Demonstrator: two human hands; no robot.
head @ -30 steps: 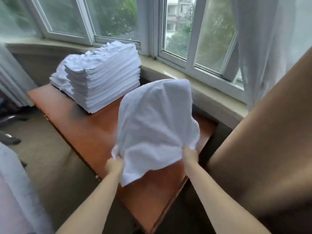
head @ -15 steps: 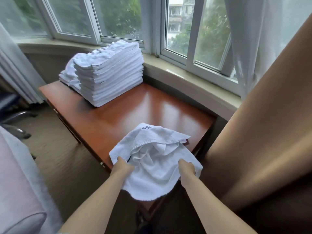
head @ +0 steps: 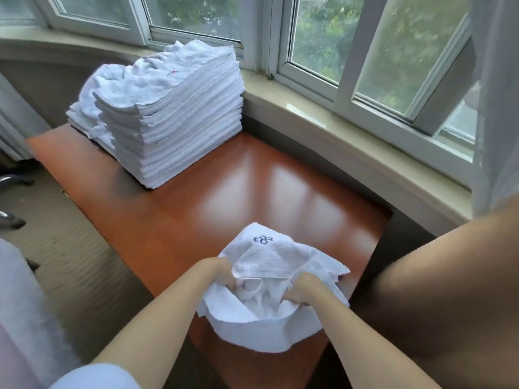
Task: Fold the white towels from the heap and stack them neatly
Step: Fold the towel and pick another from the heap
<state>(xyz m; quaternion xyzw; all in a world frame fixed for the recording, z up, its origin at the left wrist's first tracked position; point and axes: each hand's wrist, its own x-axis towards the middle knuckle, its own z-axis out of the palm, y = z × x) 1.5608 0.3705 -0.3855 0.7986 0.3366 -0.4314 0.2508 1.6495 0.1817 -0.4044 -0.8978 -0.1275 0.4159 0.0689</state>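
Observation:
A crumpled white towel (head: 269, 259) with a small blue embroidered mark lies at the near edge of the reddish wooden table (head: 247, 192), its front hanging over the edge. My left hand (head: 217, 272) grips the towel's left side, fingers buried in the cloth. On the right side my right hand (head: 304, 289) grips the bunched fabric. A tall stack of folded white towels (head: 179, 127) stands at the table's far left corner, with a lower, looser pile (head: 87, 110) against its left side.
A beige window sill (head: 337, 127) and white window frames run behind and right of the table. A tan curtain (head: 449, 290) hangs close at the right. Beige carpet (head: 70, 248) lies left, with something white (head: 25, 304) at the near left.
The towel, held up spread in the air a second ago, has come down onto the table's near edge. Both hands have shifted inward and gathered its cloth.

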